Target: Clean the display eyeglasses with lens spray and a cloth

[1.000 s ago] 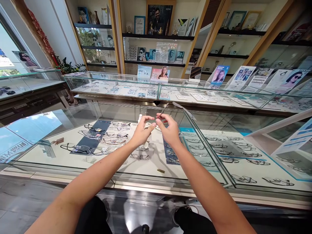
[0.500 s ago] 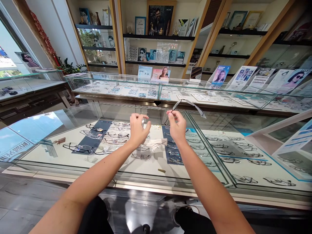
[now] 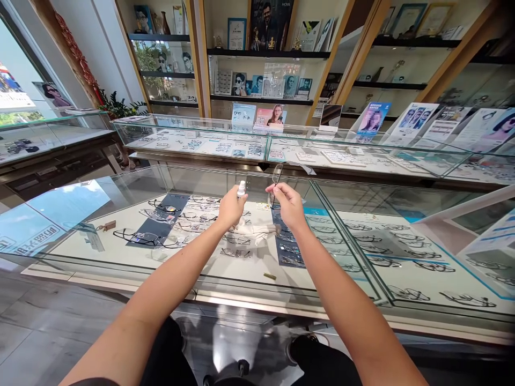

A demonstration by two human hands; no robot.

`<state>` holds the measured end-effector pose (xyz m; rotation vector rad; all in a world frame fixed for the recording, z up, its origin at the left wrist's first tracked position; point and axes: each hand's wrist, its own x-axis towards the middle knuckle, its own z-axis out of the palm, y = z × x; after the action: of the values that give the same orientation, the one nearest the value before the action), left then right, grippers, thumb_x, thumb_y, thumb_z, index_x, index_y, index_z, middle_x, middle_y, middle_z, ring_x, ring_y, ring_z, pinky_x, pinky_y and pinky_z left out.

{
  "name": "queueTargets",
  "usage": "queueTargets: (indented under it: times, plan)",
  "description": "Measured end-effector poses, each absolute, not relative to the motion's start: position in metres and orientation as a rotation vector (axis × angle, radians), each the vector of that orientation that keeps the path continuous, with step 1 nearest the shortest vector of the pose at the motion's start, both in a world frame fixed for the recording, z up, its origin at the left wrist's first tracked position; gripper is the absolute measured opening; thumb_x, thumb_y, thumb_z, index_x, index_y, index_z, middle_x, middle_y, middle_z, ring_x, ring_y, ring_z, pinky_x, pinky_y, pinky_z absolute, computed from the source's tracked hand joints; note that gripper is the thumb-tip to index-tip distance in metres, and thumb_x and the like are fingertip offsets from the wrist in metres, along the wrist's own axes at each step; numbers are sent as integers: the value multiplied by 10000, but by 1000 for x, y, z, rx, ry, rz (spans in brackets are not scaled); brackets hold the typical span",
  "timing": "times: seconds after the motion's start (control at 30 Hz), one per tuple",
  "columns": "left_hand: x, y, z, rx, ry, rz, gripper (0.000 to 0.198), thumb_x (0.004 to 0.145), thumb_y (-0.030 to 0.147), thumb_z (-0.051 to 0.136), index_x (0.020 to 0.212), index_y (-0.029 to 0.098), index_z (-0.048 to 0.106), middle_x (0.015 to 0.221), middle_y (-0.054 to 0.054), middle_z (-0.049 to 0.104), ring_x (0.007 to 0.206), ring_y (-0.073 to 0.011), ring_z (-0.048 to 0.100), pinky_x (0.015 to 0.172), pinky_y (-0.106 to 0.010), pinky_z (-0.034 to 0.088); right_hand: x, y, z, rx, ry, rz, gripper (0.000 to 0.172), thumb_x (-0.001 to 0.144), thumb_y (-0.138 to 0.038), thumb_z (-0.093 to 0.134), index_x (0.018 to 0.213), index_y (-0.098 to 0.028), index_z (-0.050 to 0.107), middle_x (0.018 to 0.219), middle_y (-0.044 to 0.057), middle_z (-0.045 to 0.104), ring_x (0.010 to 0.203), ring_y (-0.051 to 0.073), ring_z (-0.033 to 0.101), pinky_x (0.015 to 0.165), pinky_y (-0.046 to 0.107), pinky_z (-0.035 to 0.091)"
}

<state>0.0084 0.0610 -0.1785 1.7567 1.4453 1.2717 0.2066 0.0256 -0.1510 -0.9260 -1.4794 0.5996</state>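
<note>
My left hand [image 3: 232,209] is closed around a small white spray bottle [image 3: 241,188], whose white nozzle shows above the thumb. Most of the bottle is hidden by the fingers. To its right, my right hand [image 3: 290,203] pinches a pair of thin dark-framed eyeglasses [image 3: 277,172] between thumb and fingertips. The glasses are held on edge, one lens upward and the other lower, partly behind the fingers. A pale strip [image 3: 308,169] shows just beyond the right hand. Both hands are above the glass display counter [image 3: 132,262].
Inside the counter lie rows of eyeglasses [image 3: 235,253] and a dark blue panel [image 3: 159,225]. A small brown tag [image 3: 108,225] is at the left. Another glass showcase [image 3: 193,136] with standing posters [image 3: 270,117] runs behind. Shelves [image 3: 265,53] line the wall.
My left hand has closed on the spray bottle; its fingers were spread in front of it before. My right hand has turned the glasses so a lens points upward. The view has shifted slightly.
</note>
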Motion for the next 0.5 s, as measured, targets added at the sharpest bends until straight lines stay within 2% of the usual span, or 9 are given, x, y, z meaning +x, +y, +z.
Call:
queueTargets:
  times: [0.1,0.2,0.27,0.33,0.43,0.5]
  plan:
    - [9,58,-165,1544,971,1306,324,953,479,685,1160,245,594,908,-15,664,833,-204,686,786,-333,521,207,24,-148,-907,-1498,658,302,962,-522,640,867,-252,737,1012,53,791,1003,251,662,967,425,527]
    - [9,51,-153,1347,686,1219,459,873,550,774,1160,251,575,793,30,600,674,-145,595,677,-294,517,207,22,-146,-888,-1509,716,310,944,-535,656,867,-248,743,1019,55,798,1011,256,667,967,428,532]
    - [8,46,-146,1239,613,1149,458,839,608,787,1049,248,598,695,49,521,576,-129,508,577,-280,471,206,20,-145,-880,-1512,762,314,934,-543,665,866,-247,742,1018,58,800,1019,258,670,950,422,533]
    - [4,42,-142,1167,575,1079,528,856,752,695,858,234,595,607,48,431,496,-120,428,498,-279,398,204,19,-145,-879,-1517,810,313,932,-545,669,853,-248,728,1015,59,800,1016,256,667,920,410,529]
    - [-3,40,-136,1139,575,1031,809,826,1016,417,574,248,438,481,39,282,411,-108,299,433,-293,303,202,16,-146,-874,-1539,904,308,938,-538,673,832,-249,696,1034,58,802,1015,250,669,892,395,521]
    - [-7,39,-132,1144,604,1044,880,752,1109,279,498,268,325,433,40,197,385,-103,228,414,-297,253,199,14,-148,-871,-1575,977,302,945,-532,675,846,-248,702,1058,57,804,1033,249,675,897,392,523]
